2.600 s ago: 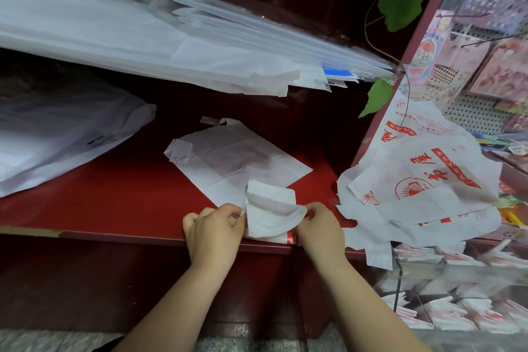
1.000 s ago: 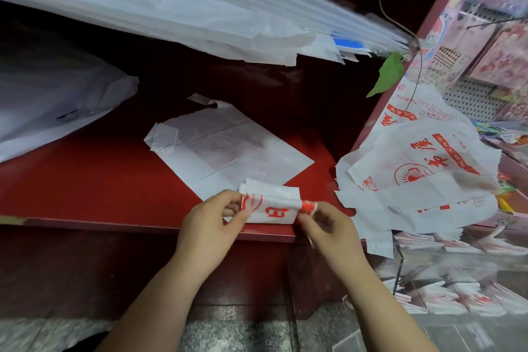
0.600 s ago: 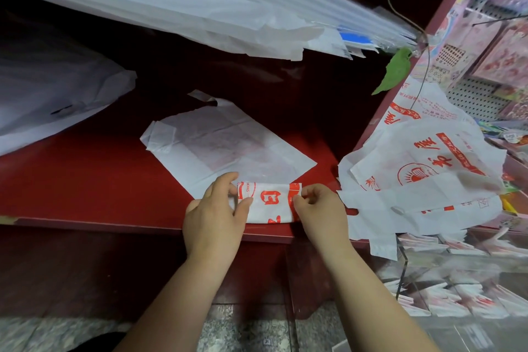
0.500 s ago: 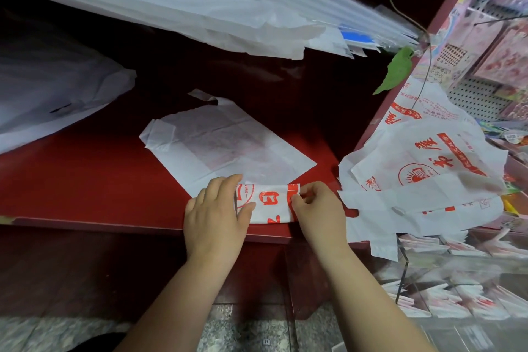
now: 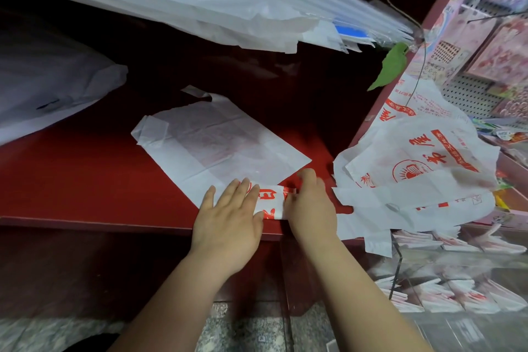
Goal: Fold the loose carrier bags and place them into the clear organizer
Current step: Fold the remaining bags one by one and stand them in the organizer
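Red shelf [image 5: 85,180]: left hand [image 5: 231,217] presses flat-fingered on the bag [image 5: 270,200], right hand [image 5: 313,206] pinches its end; light, slippery film, probably springy, best gripped across the folds

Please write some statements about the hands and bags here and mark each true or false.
1. The left hand lies flat, fingers straight, on the folded bag. True.
2. The folded bag is inside the clear organizer. False: it lies on the red shelf, between the two hands.
3. A flat white bag lies on the red shelf behind the folded bag. True.
4. The clear organizer is empty. False: it holds folded bags.
5. The loose printed bags lie left of the left hand. False: they lie right of the right hand.
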The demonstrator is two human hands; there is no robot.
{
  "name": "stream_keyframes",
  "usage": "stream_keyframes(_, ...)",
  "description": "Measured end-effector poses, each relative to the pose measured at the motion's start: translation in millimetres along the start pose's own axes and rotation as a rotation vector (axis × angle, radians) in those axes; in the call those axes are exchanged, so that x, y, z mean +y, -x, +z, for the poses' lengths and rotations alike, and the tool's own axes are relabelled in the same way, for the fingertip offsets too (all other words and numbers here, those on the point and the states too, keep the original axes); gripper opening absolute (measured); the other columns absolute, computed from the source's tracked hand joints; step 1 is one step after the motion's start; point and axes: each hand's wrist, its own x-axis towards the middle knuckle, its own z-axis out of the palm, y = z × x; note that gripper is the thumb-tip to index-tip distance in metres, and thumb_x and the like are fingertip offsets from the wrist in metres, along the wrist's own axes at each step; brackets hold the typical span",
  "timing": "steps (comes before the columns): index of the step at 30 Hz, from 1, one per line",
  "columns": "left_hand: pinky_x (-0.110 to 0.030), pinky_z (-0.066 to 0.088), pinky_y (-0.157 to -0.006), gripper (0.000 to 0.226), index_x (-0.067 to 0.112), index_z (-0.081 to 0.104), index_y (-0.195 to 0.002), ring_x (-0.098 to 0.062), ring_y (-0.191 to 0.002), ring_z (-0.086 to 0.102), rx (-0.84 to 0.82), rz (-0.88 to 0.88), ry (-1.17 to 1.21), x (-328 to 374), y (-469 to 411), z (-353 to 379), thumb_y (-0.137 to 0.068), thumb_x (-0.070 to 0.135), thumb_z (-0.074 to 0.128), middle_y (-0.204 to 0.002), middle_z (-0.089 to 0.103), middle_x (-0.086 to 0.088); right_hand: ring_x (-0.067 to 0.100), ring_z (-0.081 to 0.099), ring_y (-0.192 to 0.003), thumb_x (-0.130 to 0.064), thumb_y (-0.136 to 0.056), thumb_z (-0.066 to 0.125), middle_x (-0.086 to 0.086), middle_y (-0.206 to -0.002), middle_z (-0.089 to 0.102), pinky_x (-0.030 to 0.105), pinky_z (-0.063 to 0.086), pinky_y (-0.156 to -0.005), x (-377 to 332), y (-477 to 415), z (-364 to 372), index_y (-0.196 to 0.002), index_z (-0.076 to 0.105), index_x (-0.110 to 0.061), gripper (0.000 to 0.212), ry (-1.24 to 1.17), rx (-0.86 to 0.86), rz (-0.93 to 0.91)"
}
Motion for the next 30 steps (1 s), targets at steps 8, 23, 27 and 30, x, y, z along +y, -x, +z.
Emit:
stream_keyframes(8, -0.036, -0.007, -0.114, 0.053, 0.022, -0.006, -0.147, -0.008, -0.142, -0.011, -0.057, -0.007, -0.010, 0.4, -0.3, -3.7, -0.099, 0.036, 0.012, -0.155, -0.010, 0.005, 0.021, 0.034, -0.135, -0.023, -0.080, 0.018, 0.010, -0.144, 0.040, 0.027, 0.010, -0.111, 5.1, 16.3, 4.5, -0.133, 0.047, -0.008, 0.062, -0.040, -0.248, -0.488)
stream_keyframes(23, -0.029, -0.004, -0.113, 0.069, 0.029, 0.004, -0.147, -0.004, -0.142, 0.001, 0.065, -0.025, 0.127, 0.0, 1.7, -2.3, -0.084, 0.051, -0.012, -0.155, 0.007, 0.011, 0.018, 0.061, -0.110, -0.038, -0.052, 0.084, 0.009, -0.121, 0.062, 0.045, 0.019, -0.103, 36.9, 25.0, -18.9, -0.111, 0.064, -0.010, 0.069, 0.216, -0.152, -0.649)
stream_keyframes(27, -0.017, -0.012, -0.108, 0.100, 0.032, 0.027, -0.142, 0.009, -0.134, 0.011, 0.192, 0.036, 0.418, -7.3, 7.5, -5.0, -0.061, 0.077, -0.012, -0.142, 0.028, 0.023, 0.015, 0.071, -0.074, -0.028, -0.049, 0.069, 0.003, -0.084, 0.074, 0.042, 0.038, -0.084, 44.6, 29.8, -12.8, -0.078, 0.073, -0.013, 0.033, 0.000, -0.009, -0.616)
stream_keyframes(30, -0.007, -0.015, -0.105, 0.092, 0.039, 0.032, -0.129, 0.023, -0.122, 0.006, 0.247, 0.189, 0.578, -9.5, 15.6, -10.0, -0.059, 0.092, 0.005, -0.128, 0.021, 0.033, 0.007, 0.065, -0.072, -0.012, -0.056, 0.065, -0.002, -0.078, 0.073, 0.036, 0.036, -0.092, 44.4, 32.2, -21.3, -0.077, 0.073, -0.013, 0.023, -0.077, -0.013, -0.613)
